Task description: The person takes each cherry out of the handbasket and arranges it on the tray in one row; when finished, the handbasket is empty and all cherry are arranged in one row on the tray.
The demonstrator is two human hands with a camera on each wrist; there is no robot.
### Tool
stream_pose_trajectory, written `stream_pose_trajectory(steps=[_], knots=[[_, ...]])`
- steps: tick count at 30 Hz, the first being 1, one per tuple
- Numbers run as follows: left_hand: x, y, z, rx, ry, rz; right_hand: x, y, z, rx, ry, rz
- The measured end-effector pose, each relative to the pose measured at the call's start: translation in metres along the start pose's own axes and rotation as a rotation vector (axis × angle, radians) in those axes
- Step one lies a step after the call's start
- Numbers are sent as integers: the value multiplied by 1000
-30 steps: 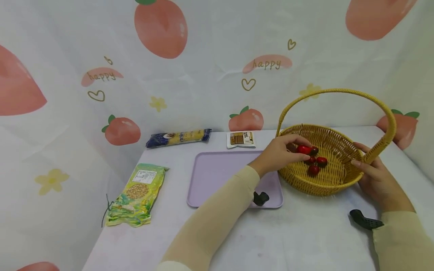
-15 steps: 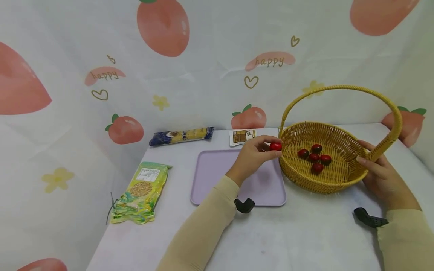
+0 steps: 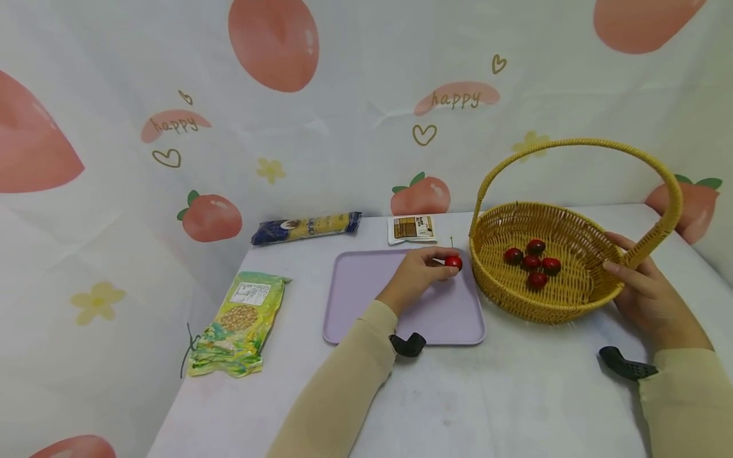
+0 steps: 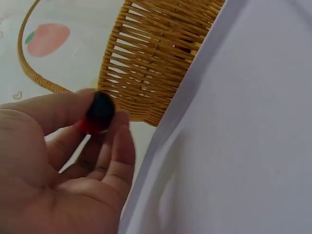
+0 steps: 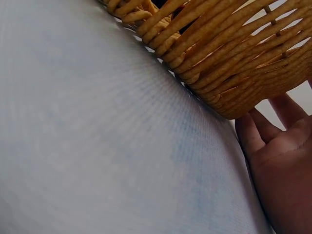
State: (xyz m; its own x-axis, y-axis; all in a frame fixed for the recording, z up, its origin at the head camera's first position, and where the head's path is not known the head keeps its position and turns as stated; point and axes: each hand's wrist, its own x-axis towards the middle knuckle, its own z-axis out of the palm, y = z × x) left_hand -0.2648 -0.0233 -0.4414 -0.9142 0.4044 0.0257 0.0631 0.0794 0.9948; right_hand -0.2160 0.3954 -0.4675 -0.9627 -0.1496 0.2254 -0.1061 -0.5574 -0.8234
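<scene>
My left hand pinches a red and dark cherry between thumb and fingertips, over the right part of the lilac tray. A thin stem shows above the fruit. In the left wrist view the cherry shows its dark side. To the right stands a yellow wicker basket with a tall arched handle. Several cherries lie close together on its bottom. My right hand grips the basket's right rim near the handle's base, thumb over the edge, while its fingers lie along the outer wall.
A green and yellow bag of beans lies left of the tray. Behind the tray are a blue and yellow noodle packet and a small white and brown sachet. A fruit-patterned cloth hangs at the back.
My left hand has taken a cherry out of the basket and moved left, then lower, over the tray. The right hand has stayed on the basket rim.
</scene>
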Motion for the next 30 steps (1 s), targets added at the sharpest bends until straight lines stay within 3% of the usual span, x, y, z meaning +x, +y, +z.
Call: stream_pose_trajectory(steps=[5,9,12,17,30], knots=[[1,-4,9,72,-45,-37,0,0,0,-6,-4,-6],[-1,-8,18,205,-87,-9,0,0,0,4,-16,-15],[-3,-10,21,269,-82,23,-1,0,1,-9,-20,-26],[-4,-11,21,312,-50,18,-1,0,2,-48,-18,-22],[-3,-14,23,376,-65,36,-2,-1,4,-54,23,-6]])
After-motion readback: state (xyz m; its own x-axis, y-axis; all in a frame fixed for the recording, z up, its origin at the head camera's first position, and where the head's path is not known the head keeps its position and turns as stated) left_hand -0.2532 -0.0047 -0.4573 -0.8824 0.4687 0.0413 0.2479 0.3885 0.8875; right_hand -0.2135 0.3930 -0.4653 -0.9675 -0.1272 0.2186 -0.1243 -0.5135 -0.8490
